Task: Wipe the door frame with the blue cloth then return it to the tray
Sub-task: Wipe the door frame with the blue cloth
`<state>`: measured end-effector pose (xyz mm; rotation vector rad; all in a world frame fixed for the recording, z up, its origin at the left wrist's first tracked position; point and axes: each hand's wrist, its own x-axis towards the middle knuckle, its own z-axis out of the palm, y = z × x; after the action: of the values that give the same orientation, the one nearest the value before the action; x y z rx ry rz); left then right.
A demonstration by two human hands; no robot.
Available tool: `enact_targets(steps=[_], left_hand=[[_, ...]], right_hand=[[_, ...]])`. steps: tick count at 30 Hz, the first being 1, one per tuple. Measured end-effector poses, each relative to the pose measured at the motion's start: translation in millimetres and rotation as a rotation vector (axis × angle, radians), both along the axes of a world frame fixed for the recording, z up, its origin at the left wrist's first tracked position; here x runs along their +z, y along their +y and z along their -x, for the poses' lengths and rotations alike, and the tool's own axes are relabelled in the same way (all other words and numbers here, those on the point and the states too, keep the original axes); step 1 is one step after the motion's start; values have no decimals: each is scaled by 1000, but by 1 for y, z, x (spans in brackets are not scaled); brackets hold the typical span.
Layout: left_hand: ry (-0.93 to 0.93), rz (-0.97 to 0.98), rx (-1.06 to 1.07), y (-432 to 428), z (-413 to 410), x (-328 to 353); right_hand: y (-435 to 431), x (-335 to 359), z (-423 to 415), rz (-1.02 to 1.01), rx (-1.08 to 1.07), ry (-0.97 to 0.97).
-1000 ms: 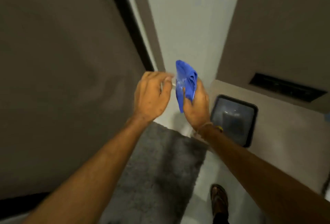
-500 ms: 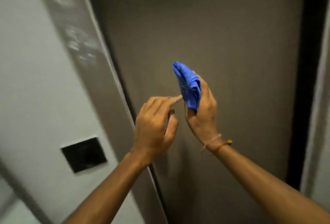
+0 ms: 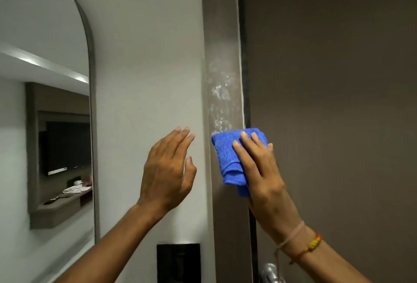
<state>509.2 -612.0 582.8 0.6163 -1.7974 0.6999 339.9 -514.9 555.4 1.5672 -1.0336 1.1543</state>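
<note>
A folded blue cloth [image 3: 228, 158] lies flat against the grey-brown door frame [image 3: 222, 34], a vertical strip between the white wall and the dark door. My right hand [image 3: 261, 174] presses the cloth onto the frame with fingers spread over it. Just above the cloth the frame carries whitish smears [image 3: 218, 93]. My left hand [image 3: 168, 170] hovers open in front of the white wall, left of the frame, holding nothing. The tray is out of view.
The dark brown door [image 3: 327, 102] fills the right side, with a metal handle [image 3: 269, 271] at the bottom edge. A black wall plate [image 3: 178, 262] sits low on the white wall. An arched mirror [image 3: 45, 113] hangs at left.
The view swung up from the floor and tray to the frame. My right hand carried the cloth from mid-air onto the frame. My left hand drew apart from the cloth and opened.
</note>
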Motion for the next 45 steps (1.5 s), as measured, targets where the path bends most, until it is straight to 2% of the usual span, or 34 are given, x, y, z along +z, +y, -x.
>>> enact_targets(steps=[6,9,14,19,23,33,40,45], left_hand=[[-15,-17,101,-36,7,16],[-56,-10,130,-53,13,18],[-50,33,162,-71,25,12],[-20,83,125,-80,29,12],[-20,62,144,-77,30,11],[-25,57,171,-83,31,8],[-20,63,177,-82,30,8],[-9,64,164,-82,31,8]], right_hand=[[-24,9,3,24,-299,160],[-38,6,7,-110,-414,185],[-51,-12,10,-281,-267,83],[-72,-13,-2,-126,-242,-83],[-83,-9,-13,-69,-341,-175],[-94,46,-17,-31,-431,-210],[-93,-12,-15,-46,-473,-176],[-93,15,-11,-39,-523,-118]])
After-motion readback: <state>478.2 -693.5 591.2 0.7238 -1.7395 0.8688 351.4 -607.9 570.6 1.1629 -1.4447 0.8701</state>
